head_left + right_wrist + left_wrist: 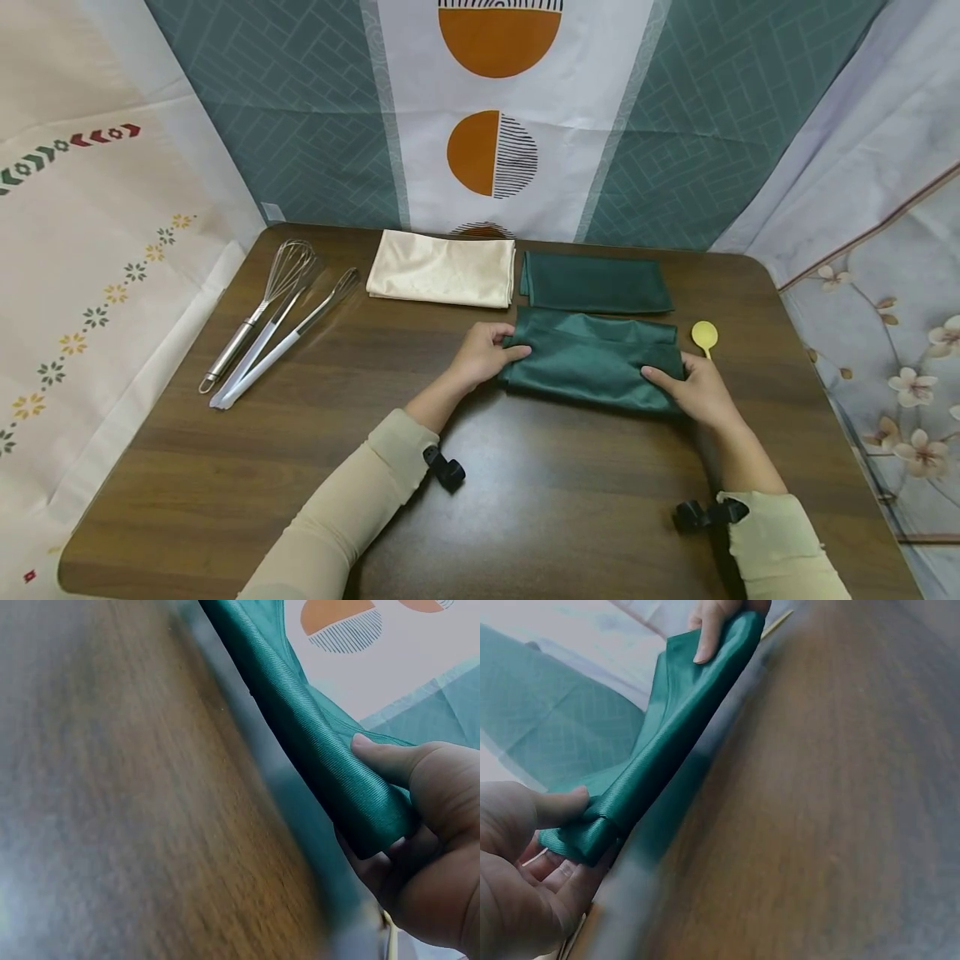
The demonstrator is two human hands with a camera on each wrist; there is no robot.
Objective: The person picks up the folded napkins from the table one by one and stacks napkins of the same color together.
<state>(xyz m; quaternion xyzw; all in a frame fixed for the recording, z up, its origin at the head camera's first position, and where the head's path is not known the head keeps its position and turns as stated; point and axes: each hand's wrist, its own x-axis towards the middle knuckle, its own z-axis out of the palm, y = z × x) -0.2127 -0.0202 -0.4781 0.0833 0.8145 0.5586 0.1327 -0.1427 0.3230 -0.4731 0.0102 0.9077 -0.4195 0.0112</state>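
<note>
A folded green satin cloth (588,358) is held by its two short ends, its front edge lifted off the table in both wrist views. My left hand (480,357) pinches the left end, thumb on top and fingers beneath. At the opposite end my right hand (699,387) grips in the same way, as the right wrist view shows with the thumb (382,757) over the fold. Just behind lies a second folded green cloth (596,283), flat on the table. Left of that one is a folded cream satin cloth (442,268).
A whisk (258,321) and white-handled tongs (288,340) lie at the table's left side. Beside my right hand sits a yellow spoon (704,335), its handle partly hidden. The brown wooden table (570,500) ends at a patterned fabric backdrop (300,117).
</note>
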